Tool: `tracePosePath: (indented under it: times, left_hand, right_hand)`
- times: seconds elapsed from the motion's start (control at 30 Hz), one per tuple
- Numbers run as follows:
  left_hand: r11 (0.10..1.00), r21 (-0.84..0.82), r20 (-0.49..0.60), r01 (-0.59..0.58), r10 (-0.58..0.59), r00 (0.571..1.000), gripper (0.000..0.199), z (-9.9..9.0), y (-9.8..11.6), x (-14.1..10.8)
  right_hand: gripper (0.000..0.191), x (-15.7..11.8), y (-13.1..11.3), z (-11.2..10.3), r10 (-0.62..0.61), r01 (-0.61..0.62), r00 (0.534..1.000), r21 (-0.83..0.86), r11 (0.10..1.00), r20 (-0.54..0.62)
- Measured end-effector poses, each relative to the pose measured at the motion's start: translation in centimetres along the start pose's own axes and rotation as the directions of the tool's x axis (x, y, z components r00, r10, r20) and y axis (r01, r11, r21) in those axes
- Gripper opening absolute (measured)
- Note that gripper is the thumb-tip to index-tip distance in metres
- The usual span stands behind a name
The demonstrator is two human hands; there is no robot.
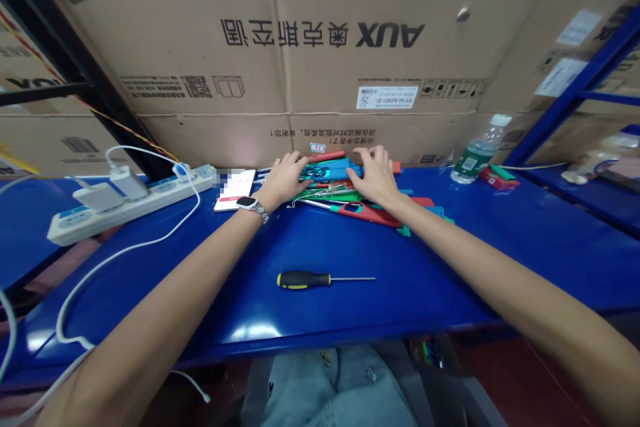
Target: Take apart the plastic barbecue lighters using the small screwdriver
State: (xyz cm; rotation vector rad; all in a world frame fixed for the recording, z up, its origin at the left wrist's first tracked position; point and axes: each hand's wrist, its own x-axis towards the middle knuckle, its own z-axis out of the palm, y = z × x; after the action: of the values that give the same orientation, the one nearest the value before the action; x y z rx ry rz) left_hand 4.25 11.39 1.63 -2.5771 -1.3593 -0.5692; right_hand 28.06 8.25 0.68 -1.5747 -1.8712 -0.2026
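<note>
A pile of long-necked lighters (367, 212) in red, blue and green, with thin metal tubes, lies along the back of the blue table. My left hand (286, 180) rests at the pile's left end, thumb and fingers apart over the tubes. Over the pile's right part, my right hand (376, 175) touches a blue lighter (330, 170); its thumb and fingers are spread around the handles. Whether either hand grips a lighter is partly hidden. Nearer me, a screwdriver (305, 279) with a black and yellow handle lies flat, its shaft pointing right.
A white power strip (135, 210) with chargers and cables stands at the left. Beside my left wrist lies a white card-like item (235, 190). A bottle (480, 150) and a small red box (500, 177) are at the right. Cardboard (310, 93) rises behind the table.
</note>
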Motion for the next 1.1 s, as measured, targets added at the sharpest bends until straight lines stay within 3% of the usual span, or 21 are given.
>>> tracePosePath:
  times: [0.07, 0.1, 0.17, 0.23, 0.3, 0.33, 0.43, 0.5, 0.67, 0.73, 0.9, 1.1]
  left_hand:
    - [0.999, -0.008, -0.093, 0.052, -0.053, 0.994, 0.038, -0.9, 0.7, -1.0]
    - [0.997, -0.02, -0.136, 0.07, -0.072, 0.988, 0.036, -1.2, 1.0, -1.5]
    - [0.995, -0.041, -0.198, 0.088, -0.094, 0.976, 0.032, -1.7, 1.5, -2.5]
    - [0.995, -0.053, -0.224, 0.085, -0.095, 0.97, 0.029, -1.7, 1.7, -3.4]
    - [0.995, -0.075, -0.244, 0.072, -0.088, 0.966, 0.027, -1.6, 1.7, -4.2]
    - [0.993, -0.095, -0.257, 0.063, -0.085, 0.963, 0.025, -1.5, 1.6, -4.5]
    - [0.982, -0.189, -0.307, 0.025, -0.083, 0.948, 0.023, -1.3, 1.1, -5.3]
    - [0.963, -0.269, -0.322, -0.005, -0.085, 0.943, 0.024, -1.4, 0.8, -5.6]
    - [0.918, -0.394, -0.272, -0.054, -0.06, 0.961, 0.028, -1.4, 0.6, -5.0]
    - [0.929, -0.367, -0.253, -0.053, -0.045, 0.966, 0.024, -1.2, 0.4, -4.3]
    - [0.96, -0.274, -0.153, 0.061, -0.106, 0.982, 0.028, 0.0, -0.5, -2.8]
    - [0.951, -0.306, -0.095, 0.032, -0.064, 0.993, 0.02, 0.6, -2.0, -4.1]
  right_hand:
    - [0.04, -2.2, -1.8, -1.6, -0.137, 0.138, 0.99, 0.146, 0.98, -0.021]
    - [0.039, -3.6, -2.9, -2.5, -0.273, 0.259, 0.962, 0.24, 0.936, 0.026]
    - [0.051, -6.6, -5.0, -4.0, -0.584, 0.49, 0.794, 0.391, 0.779, 0.169]
    - [0.06, -9.2, -6.8, -4.7, -0.733, 0.6, 0.617, 0.431, 0.674, 0.286]
    - [0.05, -10.8, -7.8, -4.6, -0.759, 0.656, 0.543, 0.382, 0.651, 0.36]
    - [0.043, -11.2, -8.1, -4.3, -0.755, 0.668, 0.529, 0.358, 0.652, 0.387]
    - [0.036, -10.8, -7.8, -3.5, -0.728, 0.67, 0.54, 0.308, 0.676, 0.423]
    - [0.032, -9.6, -7.2, -3.3, -0.694, 0.638, 0.584, 0.29, 0.713, 0.421]
    - [0.018, -3.6, -4.9, -3.1, -0.474, 0.427, 0.818, 0.208, 0.88, 0.327]
    - [0.014, -0.4, -4.0, -2.5, -0.396, 0.345, 0.87, 0.211, 0.914, 0.294]
    - [0.016, 5.6, -2.5, 0.0, -0.332, 0.286, 0.9, 0.189, 0.939, 0.283]
    - [0.024, 6.5, -1.6, 2.6, -0.319, 0.319, 0.893, 0.055, 0.946, 0.316]
